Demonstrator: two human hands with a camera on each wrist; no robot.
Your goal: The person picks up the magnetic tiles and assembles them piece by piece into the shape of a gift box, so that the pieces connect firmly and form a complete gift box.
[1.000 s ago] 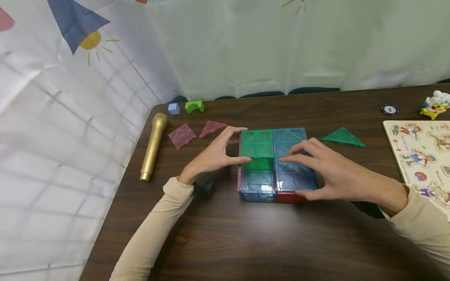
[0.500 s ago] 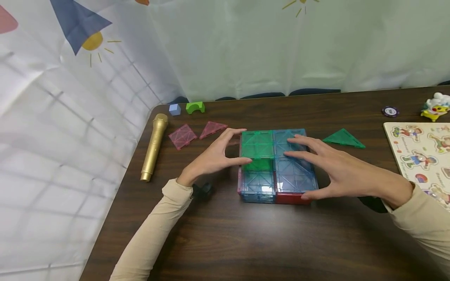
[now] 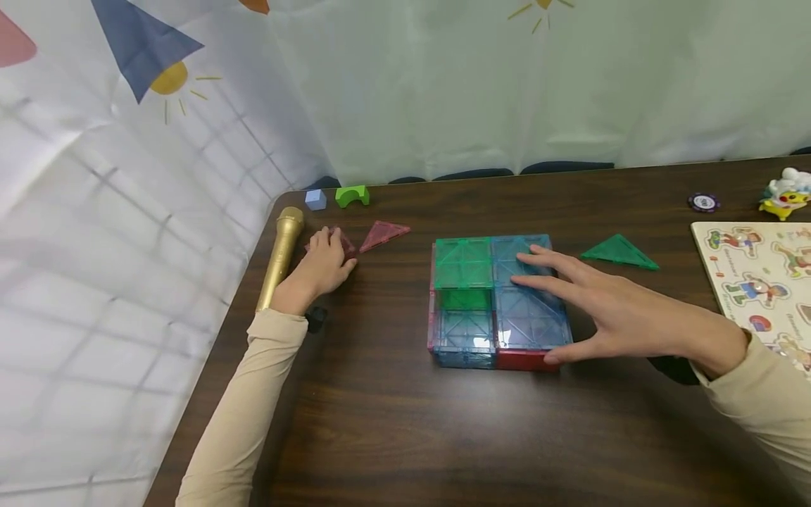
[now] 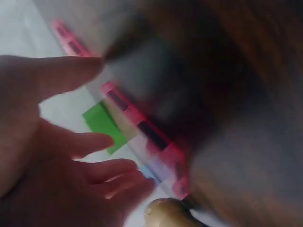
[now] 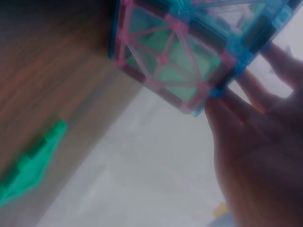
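A low box of translucent magnetic tiles (image 3: 465, 282), green, blue and red, stands mid-table. My right hand (image 3: 538, 310) lies on its top right with straight fingers, the thumb against the red front side; the right wrist view shows the box (image 5: 175, 61) close up with my fingers (image 5: 236, 127) at its corner. At the far left my left hand (image 3: 323, 264) rests over a pink square tile (image 3: 345, 243), mostly covering it. The blurred left wrist view shows that pink tile (image 4: 142, 127) beside my spread fingers (image 4: 90, 142), with no grip visible.
A gold microphone (image 3: 279, 257) lies just left of my left hand. A pink triangle tile (image 3: 383, 234), a green triangle tile (image 3: 617, 251), a green arch block (image 3: 351, 195) and a blue cube (image 3: 315, 199) lie farther back. A picture puzzle board (image 3: 754, 282), a chip (image 3: 703, 202) and a toy figure (image 3: 786, 191) sit at the right.
My left hand let go of the box's left side and moved left onto the pink square tile. My right hand's fingers straightened and stayed on the box top.
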